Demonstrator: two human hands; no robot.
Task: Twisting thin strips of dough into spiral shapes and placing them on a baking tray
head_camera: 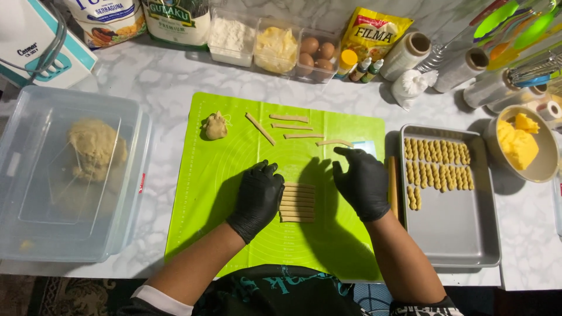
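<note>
Left hand (257, 196) in a black glove rests palm-down on the bright green silicone baking mat (234, 246), fingers loosely spread, gripping nothing; its edge touches the left ends of a stack of thin tan dough strips (297, 203). Right hand (363, 182), also gloved, hovers just right of the strips w/ fingers apart and empty, fingertips toward the far side near a curved loose dough strip (335, 142).

Strips lie side by side btwn both hands, mid-mat. They look soft, light, prob. a bit sticky, so likely to stretch or tear if pinched at one end; best lifted singly near the middle or supported at both ends.

Far left on mat: small dough lump (215, 126). Right of mat: grey metal baking tray (462, 234) w/ rows of twisted dough pieces (436, 158). Left on the marbled counter (170, 82): clear plastic tub (35, 234) holding a big dough mass.
</note>
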